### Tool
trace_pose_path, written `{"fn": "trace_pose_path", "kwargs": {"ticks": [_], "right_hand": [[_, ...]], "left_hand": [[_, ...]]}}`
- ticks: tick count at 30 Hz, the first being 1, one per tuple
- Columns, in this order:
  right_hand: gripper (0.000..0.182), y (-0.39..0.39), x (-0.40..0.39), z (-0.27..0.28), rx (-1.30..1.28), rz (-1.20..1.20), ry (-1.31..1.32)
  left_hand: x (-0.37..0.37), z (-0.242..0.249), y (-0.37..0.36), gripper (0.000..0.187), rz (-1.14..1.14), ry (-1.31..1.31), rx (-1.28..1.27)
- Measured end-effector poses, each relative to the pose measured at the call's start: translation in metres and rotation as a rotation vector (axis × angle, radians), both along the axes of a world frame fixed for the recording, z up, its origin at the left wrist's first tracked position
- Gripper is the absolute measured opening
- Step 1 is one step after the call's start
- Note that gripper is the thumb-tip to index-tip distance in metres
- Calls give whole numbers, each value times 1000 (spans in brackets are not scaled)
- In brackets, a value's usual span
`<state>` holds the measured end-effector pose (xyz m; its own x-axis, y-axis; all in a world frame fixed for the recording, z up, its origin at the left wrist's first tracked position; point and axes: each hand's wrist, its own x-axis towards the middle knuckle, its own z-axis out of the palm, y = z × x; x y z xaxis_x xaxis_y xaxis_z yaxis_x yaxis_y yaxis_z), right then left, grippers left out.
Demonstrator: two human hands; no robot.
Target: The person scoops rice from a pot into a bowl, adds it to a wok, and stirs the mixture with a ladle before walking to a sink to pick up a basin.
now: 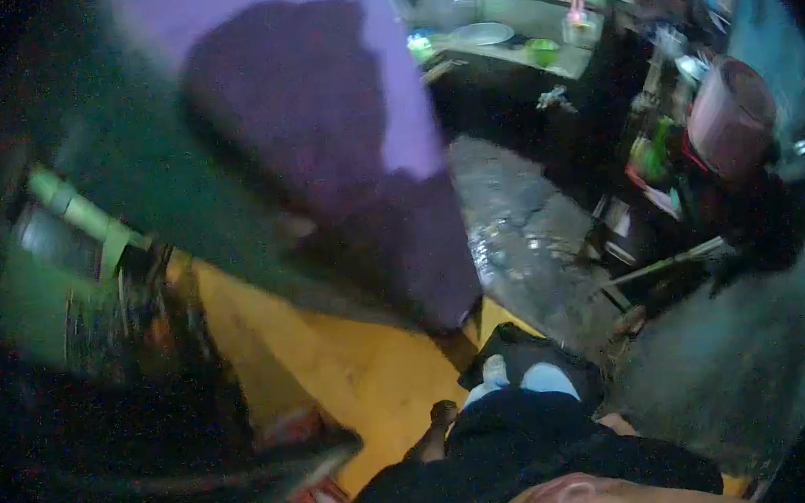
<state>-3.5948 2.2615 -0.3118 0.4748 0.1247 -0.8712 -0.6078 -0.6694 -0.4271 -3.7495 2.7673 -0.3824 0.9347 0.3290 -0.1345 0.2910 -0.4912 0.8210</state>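
My left hand (443,412) hangs low beside my dark clothing (521,431), over the yellow floor. It is small, dark and blurred, so I cannot tell whether its fingers hold anything. On the other side of my body, only a bit of my right hand (617,424) shows past the clothing, its fingers hidden. Below me, two pale shapes at my legs (550,379) stand out against a black patch (577,370). The yellow floor (383,362) meets the lower end of a purple wall (414,156) just ahead.
Past the purple wall lies a wet grey floor (524,232). A pink bucket (732,117) stands at the right among cluttered items. Farther back, a shelf holds a pale plate (483,34) and a green bowl (542,50). A green wall (179,174) rises at the left.
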Motion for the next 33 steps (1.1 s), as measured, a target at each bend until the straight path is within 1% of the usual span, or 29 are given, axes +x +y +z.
{"fn": "trace_pose_path", "kwargs": {"ticks": [1,2,3,4,7,8,10,13,14,15,16,17,18,19,20,21,22,23,24,25,26,27,28,29,30,31,32,33], "right_hand": [[16,9,3,9,5,-84,5],[16,20,6,16,7,-159,16],[16,33,13,21,22,-227,15],[16,45,24,26,33,-277,6],[16,80,73,24,81,-354,-14],[17,89,95,21,89,-358,-10],[17,103,135,6,106,-352,5],[17,110,202,-17,116,-301,38],[17,108,230,-24,115,-283,50],[17,106,262,-29,120,-269,58],[18,101,297,-27,118,-250,56],[18,95,324,-29,131,-229,57],[18,91,356,-29,153,-211,50],[18,87,393,-26,179,-206,5],[19,88,434,-15,168,-248,-125],[21,88,475,-5,152,-282,-257],[22,99,517,47,70,-314,-257],[21,95,551,39,18,-97,-293],[19,107,585,81,95,-12,-357],[15,118,615,34,-111,48,-682],[15,126,632,50,9,-27,-677],[19,141,666,71,138,-101,-670],[22,161,693,115,111,-11,-694],[26,183,705,147,86,72,-716],[26,200,718,139,88,53,-715],[26,216,732,127,236,-22,-771],[26,228,750,121,376,-107,-834],[27,243,758,133,327,-112,-857]], "left_hand": [[23,-5,18,29,-11,-135,14],[41,13,26,22,-75,-460,-102],[72,24,43,22,-130,-438,-109],[108,28,52,21,-102,-117,-298],[203,1,70,18,-64,170,-589],[237,-1,76,19,1,220,-535],[297,-2,90,27,35,297,-508],[376,72,78,29,-6,395,-330],[404,72,81,26,-59,462,-254],[420,54,96,26,-61,463,-253],[444,24,102,24,-155,439,-274],[452,9,103,22,-250,439,-290],[454,13,98,22,-269,461,-286],[479,19,91,22,-218,591,-211],[515,25,89,23,-176,709,-132],[539,31,90,23,-215,717,-120],[558,43,86,24,-53,575,-187],[568,58,80,25,115,438,-255],[583,90,68,21,98,221,-337],[604,72,70,19,211,354,-270],[615,79,68,19,152,340,-236],[634,86,61,19,98,325,-194],[649,87,60,19,92,323,-197],[655,91,65,18,15,389,-271],[662,89,74,18,-66,461,-339],[673,84,75,17,-20,493,-384],[684,79,81,16,-81,508,-300],[698,71,89,15,-145,509,-223]]}}
